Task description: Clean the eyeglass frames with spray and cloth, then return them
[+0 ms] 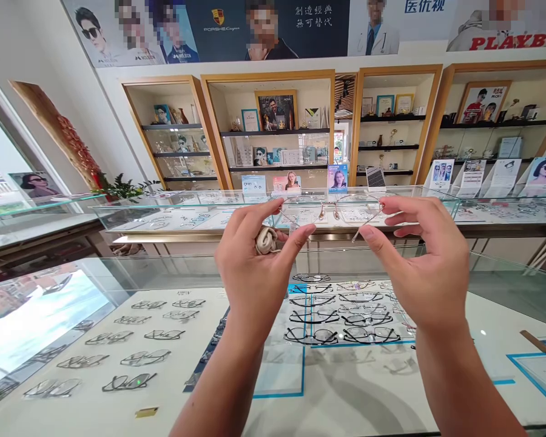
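A pair of thin-rimmed eyeglasses (336, 212) is held up in front of me, over the display case, its lenses clear and its nose pads facing me. My left hand (257, 261) pinches the frame by its left end, near the hinge. Tucked in the same hand's curled fingers is a rolled beige cloth (266, 241). On the other side, my right hand (430, 267) grips the right end between fingers, with the thumb beside the temple arm. Both temple arms point back toward me. A small clear tag seems to hang near the left temple.
Below my hands, a glass-topped case (200, 413) holds rows of eyeglasses (364, 335), with more pairs (130, 381) at left. A second glass counter (186, 227) runs across, carrying small advertising cards (337, 178). Wooden wall shelves (277, 76) stand behind, and a plant (127, 189) sits at left.
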Demonstrator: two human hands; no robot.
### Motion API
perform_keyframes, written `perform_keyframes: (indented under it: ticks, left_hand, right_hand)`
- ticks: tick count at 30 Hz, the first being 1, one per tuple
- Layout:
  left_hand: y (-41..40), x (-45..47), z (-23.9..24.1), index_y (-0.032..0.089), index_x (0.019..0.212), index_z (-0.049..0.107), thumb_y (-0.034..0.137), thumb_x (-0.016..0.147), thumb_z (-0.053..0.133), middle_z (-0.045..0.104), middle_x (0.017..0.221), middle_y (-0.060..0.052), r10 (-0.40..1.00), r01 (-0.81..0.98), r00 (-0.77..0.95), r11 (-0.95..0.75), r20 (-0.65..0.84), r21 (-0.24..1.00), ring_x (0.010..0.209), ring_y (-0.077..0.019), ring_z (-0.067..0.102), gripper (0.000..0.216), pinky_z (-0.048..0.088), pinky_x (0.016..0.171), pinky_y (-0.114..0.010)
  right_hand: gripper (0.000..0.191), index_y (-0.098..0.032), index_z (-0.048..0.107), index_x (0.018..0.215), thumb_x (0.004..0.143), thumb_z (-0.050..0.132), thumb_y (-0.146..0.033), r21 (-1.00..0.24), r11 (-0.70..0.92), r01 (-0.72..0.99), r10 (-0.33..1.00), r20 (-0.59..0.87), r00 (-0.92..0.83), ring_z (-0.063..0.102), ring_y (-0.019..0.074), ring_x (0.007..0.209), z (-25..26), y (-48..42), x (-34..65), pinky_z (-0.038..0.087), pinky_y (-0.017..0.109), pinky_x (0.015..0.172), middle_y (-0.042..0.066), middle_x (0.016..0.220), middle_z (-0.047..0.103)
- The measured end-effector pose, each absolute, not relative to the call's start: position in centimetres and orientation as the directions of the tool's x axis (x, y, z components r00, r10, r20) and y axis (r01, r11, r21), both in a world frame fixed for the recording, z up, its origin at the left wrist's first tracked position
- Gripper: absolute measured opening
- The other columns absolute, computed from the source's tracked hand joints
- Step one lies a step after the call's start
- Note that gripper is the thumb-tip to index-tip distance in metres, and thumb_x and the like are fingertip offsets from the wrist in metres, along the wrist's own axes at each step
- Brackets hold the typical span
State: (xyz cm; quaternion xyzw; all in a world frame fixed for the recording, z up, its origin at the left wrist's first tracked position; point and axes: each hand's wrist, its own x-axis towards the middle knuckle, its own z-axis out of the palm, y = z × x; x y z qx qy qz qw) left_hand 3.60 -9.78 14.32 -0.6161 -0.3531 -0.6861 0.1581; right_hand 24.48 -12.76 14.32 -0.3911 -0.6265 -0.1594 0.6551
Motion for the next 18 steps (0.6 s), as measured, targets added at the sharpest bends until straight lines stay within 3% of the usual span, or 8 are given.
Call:
perform_keyframes:
  ticks: [8, 18]
  left_hand:
    - [-9.68, 3.63, 14.3, 0.025, 0.12, 0.079, 0.048, 0.091, 0.087, 0.077, 0.11, -0.005, 0.236, 0.642, -0.182, -0.707, 0.955, 0.297, 0.1, -0.0223, 0.073, 0.038, 0.062, 0.087, -0.036]
    - [-9.35, 3.6, 14.28, 0.025, 0.12, 0.081, 0.054, 0.09, 0.086, 0.081, 0.11, -0.006, 0.349, 0.549, -0.191, -0.737, 0.918, 0.394, 0.102, -0.0227, 0.076, 0.042, 0.063, 0.086, -0.036]
  right_hand:
    - [0.027, -0.028, 0.072, 0.122, 0.096, 0.079, -0.036, -0.308, 0.643, 0.701, 0.274, 0.947, 0.165, 0.072, 0.0253, 0.095, 14.45, -13.0, 24.35, 0.063, 0.044, 0.081, 0.007, 0.114, 0.074]
    - [0.028, -0.03, 0.072, 0.122, 0.095, 0.079, -0.029, -0.25, 0.657, 0.711, 0.199, 0.967, 0.157, 0.072, 0.0252, 0.093, 14.29, -13.3, 24.02, 0.063, 0.045, 0.081, 0.006, 0.117, 0.073]
